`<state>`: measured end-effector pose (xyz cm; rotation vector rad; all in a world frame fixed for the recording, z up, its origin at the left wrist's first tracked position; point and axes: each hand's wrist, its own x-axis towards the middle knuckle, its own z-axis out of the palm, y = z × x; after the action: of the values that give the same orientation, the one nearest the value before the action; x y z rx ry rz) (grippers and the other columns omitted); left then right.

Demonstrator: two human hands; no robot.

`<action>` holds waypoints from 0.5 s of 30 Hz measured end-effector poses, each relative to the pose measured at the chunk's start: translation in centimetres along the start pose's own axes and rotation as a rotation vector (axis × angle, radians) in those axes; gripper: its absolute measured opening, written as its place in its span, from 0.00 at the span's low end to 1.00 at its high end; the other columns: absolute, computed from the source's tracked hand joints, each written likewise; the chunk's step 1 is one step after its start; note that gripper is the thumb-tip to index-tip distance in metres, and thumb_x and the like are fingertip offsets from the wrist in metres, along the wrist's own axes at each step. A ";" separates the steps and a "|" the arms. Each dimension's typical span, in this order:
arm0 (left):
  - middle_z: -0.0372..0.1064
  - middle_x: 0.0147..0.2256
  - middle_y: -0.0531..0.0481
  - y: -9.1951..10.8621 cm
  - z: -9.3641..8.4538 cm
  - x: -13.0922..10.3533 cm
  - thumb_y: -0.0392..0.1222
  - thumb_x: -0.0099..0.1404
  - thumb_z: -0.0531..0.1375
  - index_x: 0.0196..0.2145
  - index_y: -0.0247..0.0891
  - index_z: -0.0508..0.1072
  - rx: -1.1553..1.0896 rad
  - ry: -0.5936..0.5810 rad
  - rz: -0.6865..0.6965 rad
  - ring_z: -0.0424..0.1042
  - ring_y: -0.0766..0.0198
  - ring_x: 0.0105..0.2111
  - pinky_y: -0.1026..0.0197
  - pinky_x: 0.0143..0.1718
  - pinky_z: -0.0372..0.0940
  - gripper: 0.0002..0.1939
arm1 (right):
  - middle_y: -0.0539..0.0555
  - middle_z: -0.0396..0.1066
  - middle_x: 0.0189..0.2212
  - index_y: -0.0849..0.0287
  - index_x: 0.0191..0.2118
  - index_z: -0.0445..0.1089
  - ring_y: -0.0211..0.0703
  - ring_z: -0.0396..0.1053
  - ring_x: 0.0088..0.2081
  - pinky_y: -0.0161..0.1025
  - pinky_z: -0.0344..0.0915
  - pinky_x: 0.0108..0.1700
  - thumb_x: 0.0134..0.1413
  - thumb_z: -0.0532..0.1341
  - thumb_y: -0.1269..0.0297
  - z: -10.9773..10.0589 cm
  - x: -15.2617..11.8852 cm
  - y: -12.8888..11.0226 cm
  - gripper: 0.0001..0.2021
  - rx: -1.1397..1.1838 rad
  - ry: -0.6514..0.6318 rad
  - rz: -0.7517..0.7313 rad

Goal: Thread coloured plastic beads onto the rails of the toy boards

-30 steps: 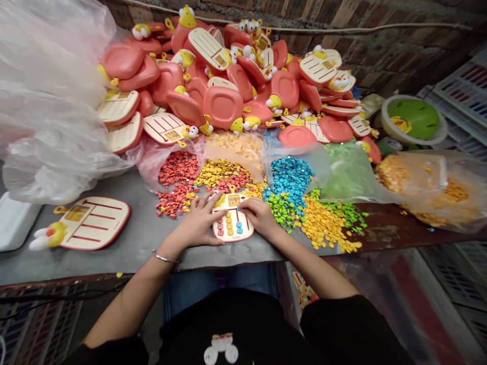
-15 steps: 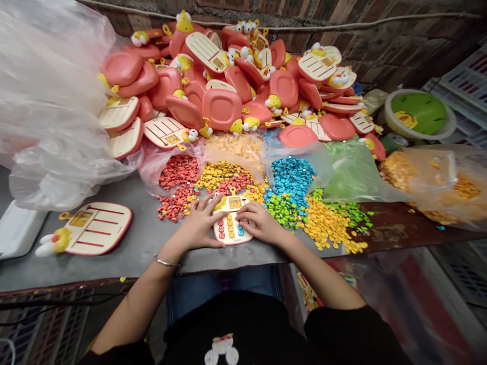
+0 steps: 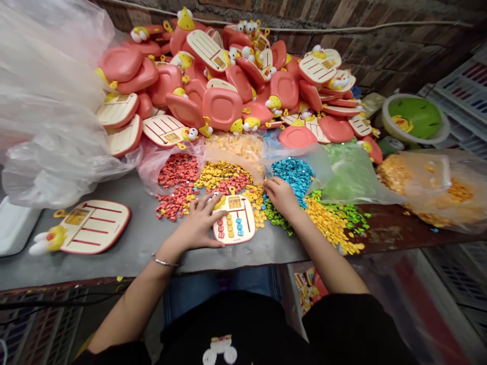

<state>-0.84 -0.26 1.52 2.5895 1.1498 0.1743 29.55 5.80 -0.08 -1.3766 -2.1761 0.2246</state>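
A cream toy board point(image 3: 243, 235) with a yellow animal head lies flat on the table before me. Red, yellow and blue pieces sit in three of its slots; the rightmost slot holds none. My left hand point(image 3: 201, 220) grips the board's left side, thumb along the lower edge and fingers over the head end. Off the board, my right hand point(image 3: 283, 197) is at the left edge of the blue pieces point(image 3: 291, 172), above the green pieces point(image 3: 277, 215). Its fingers are drawn together; whether a piece is between them cannot be made out.
Many red-backed toy boards point(image 3: 222, 109) are heaped at the back. Another toy board point(image 3: 101, 228) lies at left, near a large plastic bag point(image 3: 49, 101). Red pieces point(image 3: 177, 172) and yellow pieces point(image 3: 331, 225) spill from bags. A bowl point(image 3: 414, 119) stands at right.
My right hand has left the board and moved up and right to the blue pieces. The blue slot is now uncovered. My left hand stays on the board.
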 end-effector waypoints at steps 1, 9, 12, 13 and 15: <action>0.41 0.69 0.37 0.0 0.0 0.0 0.67 0.49 0.66 0.57 0.44 0.69 -0.002 0.000 0.001 0.43 0.32 0.64 0.36 0.57 0.46 0.42 | 0.58 0.72 0.36 0.57 0.37 0.72 0.49 0.69 0.40 0.44 0.67 0.43 0.59 0.56 0.75 -0.2 -0.3 -0.5 0.09 0.054 0.035 0.006; 0.39 0.69 0.38 -0.1 0.2 -0.1 0.67 0.51 0.65 0.58 0.46 0.67 0.001 -0.008 -0.002 0.42 0.34 0.65 0.37 0.57 0.45 0.41 | 0.56 0.72 0.38 0.56 0.38 0.74 0.46 0.71 0.41 0.42 0.71 0.40 0.59 0.60 0.65 1.0 -0.9 -4.8 0.05 0.490 0.006 0.043; 0.40 0.69 0.37 0.0 0.1 0.0 0.67 0.51 0.65 0.58 0.44 0.68 -0.003 -0.009 -0.001 0.42 0.33 0.65 0.36 0.57 0.45 0.41 | 0.56 0.72 0.38 0.57 0.38 0.73 0.45 0.71 0.40 0.40 0.71 0.38 0.59 0.61 0.65 2.0 -0.4 -5.0 0.04 0.499 -0.055 0.027; 0.40 0.69 0.36 0.0 0.1 0.0 0.67 0.51 0.65 0.58 0.44 0.68 -0.005 -0.009 0.000 0.42 0.33 0.65 0.36 0.57 0.45 0.41 | 0.56 0.73 0.37 0.57 0.38 0.73 0.45 0.71 0.39 0.41 0.70 0.39 0.59 0.61 0.67 2.3 -0.3 -4.9 0.04 0.457 -0.070 0.005; 0.40 0.69 0.36 0.0 0.0 -0.1 0.67 0.50 0.66 0.58 0.44 0.68 -0.010 -0.005 0.004 0.42 0.33 0.65 0.35 0.56 0.45 0.42 | 0.56 0.73 0.36 0.57 0.37 0.73 0.47 0.70 0.40 0.45 0.69 0.43 0.59 0.61 0.68 2.6 -0.2 -4.7 0.04 0.338 -0.077 -0.052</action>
<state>-0.87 -0.32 1.49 2.5825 1.1399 0.1741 24.56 3.86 -0.40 -1.1356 -2.1124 0.6047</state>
